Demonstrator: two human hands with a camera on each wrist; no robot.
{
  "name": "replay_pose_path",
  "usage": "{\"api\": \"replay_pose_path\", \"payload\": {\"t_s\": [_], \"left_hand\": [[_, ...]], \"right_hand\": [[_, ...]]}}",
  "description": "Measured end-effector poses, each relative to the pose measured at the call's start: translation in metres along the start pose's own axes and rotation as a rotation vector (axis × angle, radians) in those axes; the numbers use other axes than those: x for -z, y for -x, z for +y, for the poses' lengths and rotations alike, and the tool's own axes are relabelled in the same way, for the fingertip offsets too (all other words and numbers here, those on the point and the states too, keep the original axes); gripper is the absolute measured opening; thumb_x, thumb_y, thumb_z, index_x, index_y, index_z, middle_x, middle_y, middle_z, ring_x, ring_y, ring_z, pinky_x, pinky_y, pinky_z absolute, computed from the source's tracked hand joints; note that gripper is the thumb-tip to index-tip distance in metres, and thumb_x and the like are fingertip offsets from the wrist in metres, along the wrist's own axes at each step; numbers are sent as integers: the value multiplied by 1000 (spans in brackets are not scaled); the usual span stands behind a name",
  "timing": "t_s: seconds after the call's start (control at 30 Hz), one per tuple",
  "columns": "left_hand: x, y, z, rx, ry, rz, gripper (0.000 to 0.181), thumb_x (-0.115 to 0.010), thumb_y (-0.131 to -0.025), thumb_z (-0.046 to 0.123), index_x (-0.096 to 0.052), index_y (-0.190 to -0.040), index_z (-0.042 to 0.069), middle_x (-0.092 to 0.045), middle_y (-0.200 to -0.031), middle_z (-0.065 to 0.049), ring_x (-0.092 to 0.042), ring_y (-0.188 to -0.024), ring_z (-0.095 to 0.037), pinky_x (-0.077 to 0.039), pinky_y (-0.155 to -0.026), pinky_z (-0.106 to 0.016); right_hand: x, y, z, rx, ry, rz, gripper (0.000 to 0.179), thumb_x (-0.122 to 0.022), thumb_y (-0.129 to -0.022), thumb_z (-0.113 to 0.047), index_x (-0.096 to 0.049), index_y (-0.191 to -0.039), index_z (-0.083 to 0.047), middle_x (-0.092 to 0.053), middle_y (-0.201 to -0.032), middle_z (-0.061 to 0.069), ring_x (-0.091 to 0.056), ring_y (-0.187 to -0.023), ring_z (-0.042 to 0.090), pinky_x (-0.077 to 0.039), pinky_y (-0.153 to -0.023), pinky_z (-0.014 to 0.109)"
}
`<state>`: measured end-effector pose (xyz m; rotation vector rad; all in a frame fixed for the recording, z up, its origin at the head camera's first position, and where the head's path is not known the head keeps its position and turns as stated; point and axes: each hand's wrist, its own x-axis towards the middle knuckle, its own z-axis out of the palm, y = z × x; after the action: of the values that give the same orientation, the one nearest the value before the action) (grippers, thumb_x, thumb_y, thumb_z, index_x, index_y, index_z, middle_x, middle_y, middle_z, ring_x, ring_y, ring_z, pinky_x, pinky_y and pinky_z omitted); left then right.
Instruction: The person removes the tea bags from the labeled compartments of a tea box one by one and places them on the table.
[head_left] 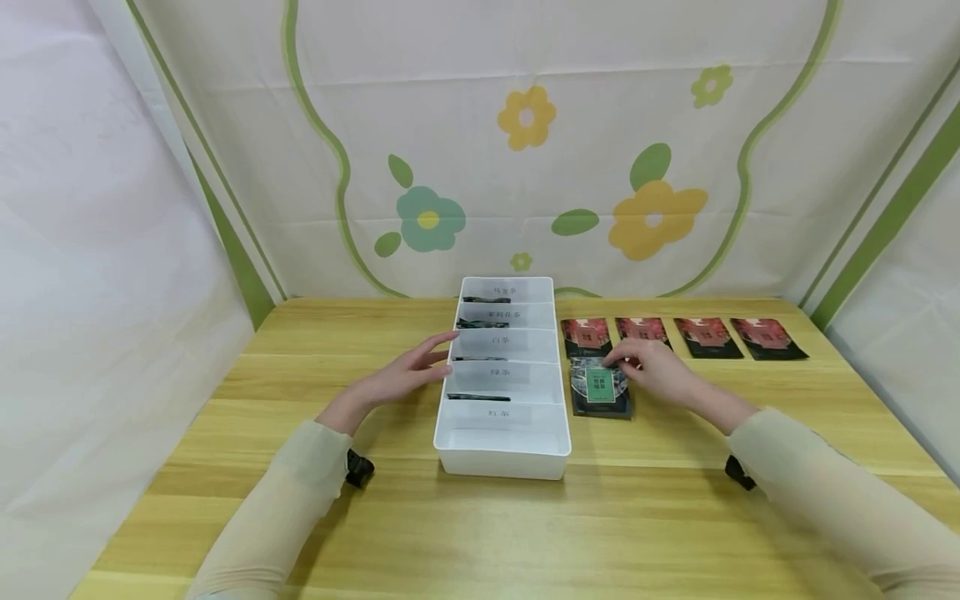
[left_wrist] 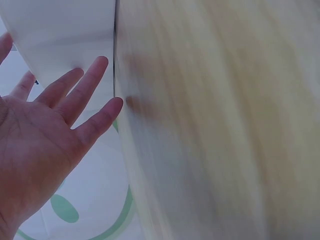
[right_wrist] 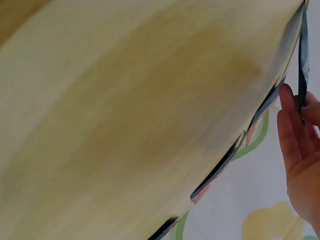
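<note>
Nearest, two pale sleeves (head_left: 277,492) reach in over a wooden table (head_left: 495,542), a black band (head_left: 360,468) showing at the left wrist and another at the right. Beyond them is the near end of a white box (head_left: 502,464), which stands lengthwise on the wood.

To the right of the box, near its wall, is a dark packet with a green label (head_left: 602,396). The right hand (head_left: 660,371) pinches its far edge between thumb and fingers, and the right wrist view shows that edge raised off the table. Across the box, the left hand (head_left: 401,377) is open wide, fingers spread and holding nothing, fingertips at the left wall; whether they touch it cannot be told.

The box has five compartments with printed labels; edges of dark packets (head_left: 478,397) show in the farther four. Just beyond the green-labelled packet begins a row of four red-and-black packets (head_left: 708,338), lying flat, the second partly behind the right hand. Behind the table hangs a white cloth (head_left: 465,125) printed with flowers, leaves and wavy green lines.
</note>
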<state>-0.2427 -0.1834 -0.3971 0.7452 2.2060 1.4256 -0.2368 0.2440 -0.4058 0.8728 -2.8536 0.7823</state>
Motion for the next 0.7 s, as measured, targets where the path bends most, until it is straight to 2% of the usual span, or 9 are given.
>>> {"api": "replay_pose_path", "payload": {"t_s": [0.2, 0.3, 0.53, 0.7], "left_hand": [[0, 0, 0, -13, 10, -1, 61, -51, -103, 21, -20, -156, 18, -20, -158, -16, -25, -142, -34, -22, -112, -52], [0, -1, 0, -12, 15, -3, 61, -52, -103, 20, -21, -155, 19, -20, -158, -16, -26, -142, -34, -23, -112, -52], [1, -1, -2, -7, -8, -2, 62, -51, -103, 23, -20, -156, 19, -17, -159, -14, -25, -142, -34, -21, -112, -53], [1, -1, -2, -7, -15, 1, 61, -52, -103, 23, -21, -156, 19, -18, -159, -14, -25, -142, -34, -21, -112, -53]], "right_hand": [[-6, -4, 5, -23, 20, -54, 14, -69, -91, -11, -73, -104, -10, -67, -103, 2, -62, -85, 17, -52, -73, 38], [-9, -6, 5, -46, 35, -76, 19, -75, -87, -20, -73, -104, -13, -67, -101, -2, -62, -87, 16, -52, -76, 41], [-10, -7, 5, -50, 60, -107, 18, -75, -87, -19, -73, -104, -14, -66, -106, 2, -62, -93, 22, -49, -81, 47], [-11, -8, 4, -26, 52, -88, 14, -72, -89, -17, -74, -103, -13, -66, -110, 4, -62, -101, 27, -40, -98, 54]]}}
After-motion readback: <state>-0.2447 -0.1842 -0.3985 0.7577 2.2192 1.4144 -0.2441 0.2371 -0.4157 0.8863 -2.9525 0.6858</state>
